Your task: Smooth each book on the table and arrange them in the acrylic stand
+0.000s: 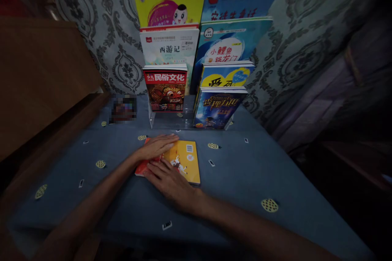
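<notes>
A book with an orange-yellow and red cover lies on the cloth-covered table, its barcode at the far right corner. Across its far left part rests my left hand, fingers stretched out and pointing right. My right hand lies over the near edge, its fingers extended flat towards the red left part. Both palms face down and touch the cover without gripping it. Beyond the hands stands a clear tiered rack with books in two columns, among them a red-topped book and a dark blue one.
The blue tablecloth has a pineapple print. A small blurred item lies at the table's far left. Behind the rack hangs a patterned curtain. A wooden panel borders the left side, and grey fabric hangs at the right.
</notes>
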A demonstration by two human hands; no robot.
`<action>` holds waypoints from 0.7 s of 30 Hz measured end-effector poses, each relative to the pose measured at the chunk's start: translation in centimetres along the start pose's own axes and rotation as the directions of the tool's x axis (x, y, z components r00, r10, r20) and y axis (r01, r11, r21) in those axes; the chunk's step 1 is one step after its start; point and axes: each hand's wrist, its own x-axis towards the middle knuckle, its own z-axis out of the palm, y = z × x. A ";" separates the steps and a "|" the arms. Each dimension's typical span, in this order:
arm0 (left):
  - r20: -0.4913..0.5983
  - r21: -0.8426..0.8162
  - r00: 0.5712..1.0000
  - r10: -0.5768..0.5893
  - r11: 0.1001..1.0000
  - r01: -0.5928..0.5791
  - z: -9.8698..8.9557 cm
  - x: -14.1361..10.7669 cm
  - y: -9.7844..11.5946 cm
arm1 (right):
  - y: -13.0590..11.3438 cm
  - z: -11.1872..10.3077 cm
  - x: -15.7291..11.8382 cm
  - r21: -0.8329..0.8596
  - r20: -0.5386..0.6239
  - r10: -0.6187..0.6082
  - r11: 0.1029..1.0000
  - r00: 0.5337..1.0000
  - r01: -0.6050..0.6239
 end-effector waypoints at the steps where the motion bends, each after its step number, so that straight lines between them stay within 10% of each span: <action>1: -0.031 0.001 0.999 -0.040 0.999 0.040 0.0 -1.0 -0.7 | -0.1 -0.2 0.0 0.011 0.013 0.003 1.000 1.000 -0.004; 13: -0.178 0.008 0.961 -0.212 0.976 0.216 1.0 -4.6 -2.9 | 2.3 -1.7 1.3 0.207 0.222 0.271 0.925 0.936 -0.317; 21: -0.135 0.083 0.960 -0.246 0.962 0.258 0.6 -4.4 -2.4 | 7.0 -2.3 -3.3 0.100 0.112 0.495 0.857 0.862 -0.505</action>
